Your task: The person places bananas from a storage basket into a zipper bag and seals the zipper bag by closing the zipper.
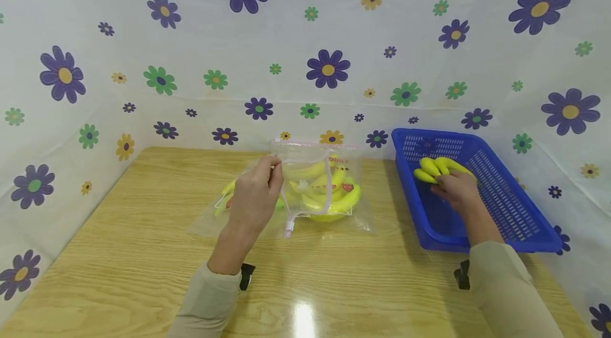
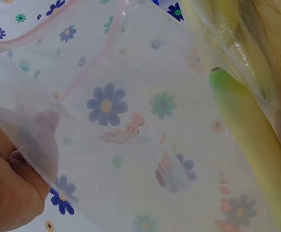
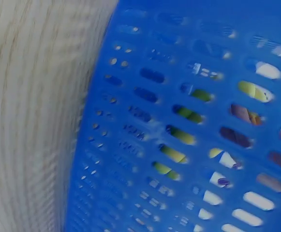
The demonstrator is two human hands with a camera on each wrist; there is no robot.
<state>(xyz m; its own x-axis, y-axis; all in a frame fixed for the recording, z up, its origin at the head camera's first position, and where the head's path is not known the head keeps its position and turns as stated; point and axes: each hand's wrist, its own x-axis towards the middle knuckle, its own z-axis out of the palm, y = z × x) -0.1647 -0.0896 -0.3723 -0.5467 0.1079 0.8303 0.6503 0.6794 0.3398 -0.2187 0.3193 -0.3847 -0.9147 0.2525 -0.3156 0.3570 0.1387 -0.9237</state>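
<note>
Up front, the left hand [image 1: 255, 195] pinched the upper edge of a clear bag [image 1: 312, 189] between thumb and fingertips, lifting its mouth open above the table [image 1: 143, 253]. Bananas [image 1: 329, 197] already lay inside the bag, which rested near the middle of the table, just left of the basket [image 1: 506, 205]. From the left wrist view, the film of the bag [image 2: 145, 145] stretched across the frame, with the thumb [image 2: 12, 193] pressed against it at the lower left and a banana [image 2: 249, 130] showing through on the right.

Over on the right, the right hand [image 1: 458, 189] reached into the blue basket, its fingers curled over a small bunch [image 1: 436, 168] of yellow bananas that sat on the basket floor toward the far end. How firmly the fingers closed on the bunch could not be told, as the back of the hand hid them. The right wrist view showed only the slotted basket wall [image 3: 188, 121], blurred, beside the wood of the table [image 3: 29, 121].

Flowered sheeting [image 1: 305, 35] stood behind and to both sides of the table.
</note>
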